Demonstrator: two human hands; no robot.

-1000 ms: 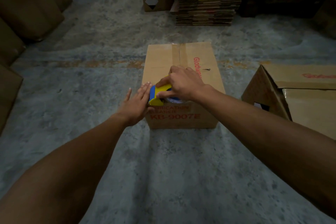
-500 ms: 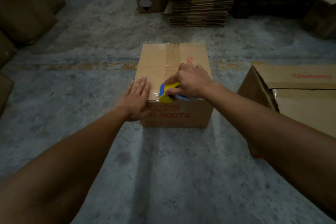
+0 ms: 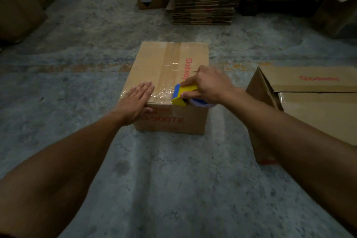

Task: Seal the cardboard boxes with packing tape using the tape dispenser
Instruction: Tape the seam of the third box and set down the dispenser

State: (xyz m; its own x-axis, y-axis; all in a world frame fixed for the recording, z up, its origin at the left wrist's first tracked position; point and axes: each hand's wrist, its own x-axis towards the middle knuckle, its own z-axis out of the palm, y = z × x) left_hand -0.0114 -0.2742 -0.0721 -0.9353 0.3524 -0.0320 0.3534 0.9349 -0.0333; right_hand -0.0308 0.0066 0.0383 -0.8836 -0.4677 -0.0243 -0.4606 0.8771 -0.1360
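Cardboard boxes, two: left hand [image 3: 135, 102] flat on one box [image 3: 154, 63], right hand [image 3: 210, 85] gripping one tape dispenser [image 3: 183, 93].

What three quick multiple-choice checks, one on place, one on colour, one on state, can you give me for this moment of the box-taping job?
1. Where does the left hand lie?
A. flat on the near left corner of the brown cardboard box
B. on the concrete floor
C. on the stack of flattened cardboard

2. What colours is the plastic tape dispenser?
A. red and white
B. yellow and blue
C. all black

3. What is the right hand doing?
A. hanging idle
B. pressing flat on the second open cardboard box
C. gripping the dispenser at the box's near top edge

Answers:
1. A, its straight fingers rest on the box top by the crinkled clear tape.
2. B, a yellow body with a blue front part shows under the fingers.
3. C, fingers and thumb curl round the dispenser.
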